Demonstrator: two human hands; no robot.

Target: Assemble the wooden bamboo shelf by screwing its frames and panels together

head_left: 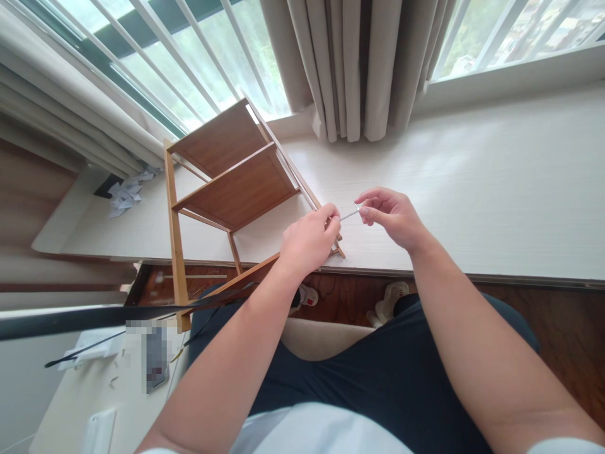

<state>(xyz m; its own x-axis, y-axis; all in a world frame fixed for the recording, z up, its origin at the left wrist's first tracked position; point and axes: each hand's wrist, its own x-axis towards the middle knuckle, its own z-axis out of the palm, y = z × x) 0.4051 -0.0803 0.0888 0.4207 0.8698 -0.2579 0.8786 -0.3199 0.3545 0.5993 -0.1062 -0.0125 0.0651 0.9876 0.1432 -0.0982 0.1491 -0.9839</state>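
A small wooden shelf rack (236,186) with two boards lies tilted on the white sill in front of me. My left hand (312,236) is closed around the near end of its right frame, and the fingers hide the spot they grip. From there a thin metal Allen key (350,215) sticks out to the right. Thumb and fingertips of my right hand (388,214) pinch the bent outer end of that key. The key's inner tip is hidden behind the left fingers.
Paper scraps (125,194) lie on the sill at the left. At lower left a pale table (66,403) bears a blurred-out phone-like object and a white box (100,432). Curtains (350,63) hang behind the rack. A black strap (94,320) crosses the left side.
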